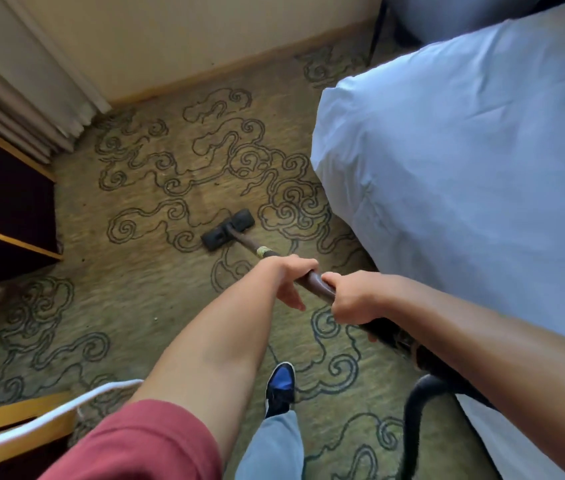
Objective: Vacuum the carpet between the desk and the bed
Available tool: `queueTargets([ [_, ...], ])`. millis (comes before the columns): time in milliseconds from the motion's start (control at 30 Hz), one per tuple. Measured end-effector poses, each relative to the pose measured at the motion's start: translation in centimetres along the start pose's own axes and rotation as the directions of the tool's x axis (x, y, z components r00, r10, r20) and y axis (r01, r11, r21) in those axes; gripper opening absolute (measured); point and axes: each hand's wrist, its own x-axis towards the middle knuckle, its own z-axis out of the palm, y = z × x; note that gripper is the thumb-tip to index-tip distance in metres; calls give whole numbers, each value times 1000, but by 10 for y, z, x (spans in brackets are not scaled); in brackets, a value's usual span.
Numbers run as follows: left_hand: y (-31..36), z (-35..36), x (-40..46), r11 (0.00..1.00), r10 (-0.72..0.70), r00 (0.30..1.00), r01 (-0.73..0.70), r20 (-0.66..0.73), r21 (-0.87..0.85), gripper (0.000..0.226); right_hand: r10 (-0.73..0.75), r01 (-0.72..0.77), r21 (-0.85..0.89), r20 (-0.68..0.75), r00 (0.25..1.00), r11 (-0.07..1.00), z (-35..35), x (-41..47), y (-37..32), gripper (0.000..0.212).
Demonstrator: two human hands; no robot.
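A dark vacuum head lies flat on the olive carpet with its dark swirl pattern, about midway between the desk and the bed. A brown wand runs from the head back toward me. My left hand grips the wand further forward, fingers curled round it. My right hand grips the wand's rear handle just behind the left. A black hose curves down from the handle at lower right.
The white-covered bed fills the right side. The dark desk with yellow edging stands at left, curtains behind it. A cream wall and baseboard close off the far end. A white cable crosses lower left. My blue shoe stands on the carpet.
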Motion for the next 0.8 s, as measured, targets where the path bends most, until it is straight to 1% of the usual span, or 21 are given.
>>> queueTargets([
  [33,-7,23,-7,1000,19,1000,-19,4,15,24,11,-11,15,3,1000,1000,19,-17,6,71],
  [100,-25,76,-23,999,21,1000,-21,22,25,22,13,-13,19,10,1000,1000,62,-52,24,70],
  [167,-41,123,-35,996,40,999,-42,23,78,31,23,-23,21,0,1000,1000,100,-81,42,72],
  [200,-47,143,-39,997,42,999,-43,19,71,37,32,-32,18,3,999,999,115,-94,51,74],
  [267,-57,184,-51,1000,14,1000,-14,21,-4,50,43,-43,9,7,999,999,144,-120,69,77],
  [300,-61,206,-58,1000,10,1000,-9,22,-25,53,45,-45,7,6,999,999,158,-135,78,78],
  [433,-75,272,-73,998,39,999,-38,19,-47,45,64,-65,30,25,998,997,201,-178,107,77],
  [467,-80,286,-79,997,32,999,-30,20,-71,47,59,-60,31,35,998,998,209,-189,112,77],
  [533,-84,309,-88,989,-9,1000,10,7,-145,66,46,-47,22,44,998,999,222,-203,121,75],
  [567,-84,321,-91,972,-37,999,31,-23,-234,76,46,-46,14,42,998,999,227,-210,126,74],
  [600,-84,329,-90,932,-64,995,33,-75,-361,79,48,-49,10,38,998,999,230,-215,130,72],
  [633,-85,335,-89,857,-102,988,27,-118,-514,76,48,-49,8,37,998,999,230,-220,134,70],
  [700,-86,342,-85,635,-174,978,25,-111,-772,56,32,-32,4,34,999,999,229,-224,140,70],
  [733,-86,343,-83,553,-194,976,28,-96,-833,50,27,-28,9,25,999,1000,228,-227,142,72],
  [800,-86,347,-77,530,-201,977,42,-77,-847,50,17,-18,32,12,1000,999,230,-233,143,74],
])
